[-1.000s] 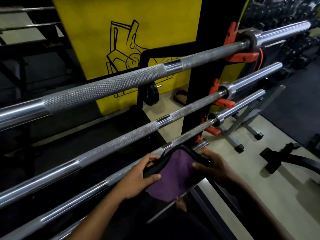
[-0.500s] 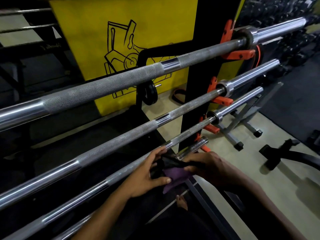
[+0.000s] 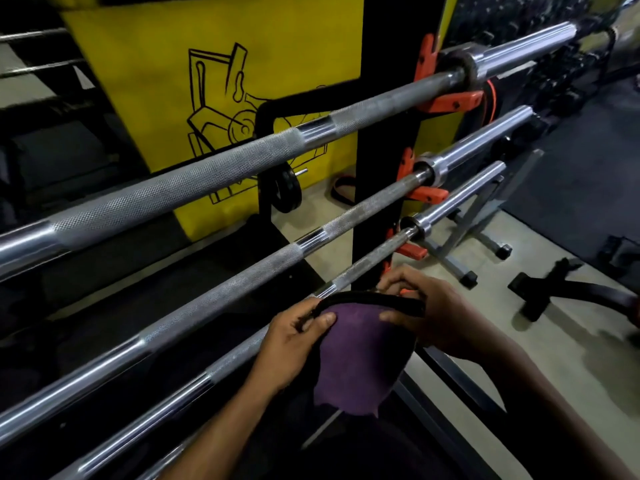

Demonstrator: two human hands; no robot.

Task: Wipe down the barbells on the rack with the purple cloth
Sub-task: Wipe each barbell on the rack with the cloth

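While both hands pinch the cloth (image 3: 360, 355) at six o'clock, left hand (image 3: 294, 344) and right hand (image 3: 440, 317) gripping its top edge beside the lowest bar (image 3: 239, 355), a loose hold could drop it mid-wipe.

place: gym | evidence: racked barbells (image 3: 214, 178), weight plate (image 3: 286, 188), dumbbell rows (image 3: 540, 26)

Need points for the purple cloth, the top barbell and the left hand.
purple cloth (image 3: 360, 358): head view, middle of the hanging purple panel.
top barbell (image 3: 166, 194): head view, on the knurled shaft left of the smooth ring.
left hand (image 3: 291, 344): head view, back of the hand.
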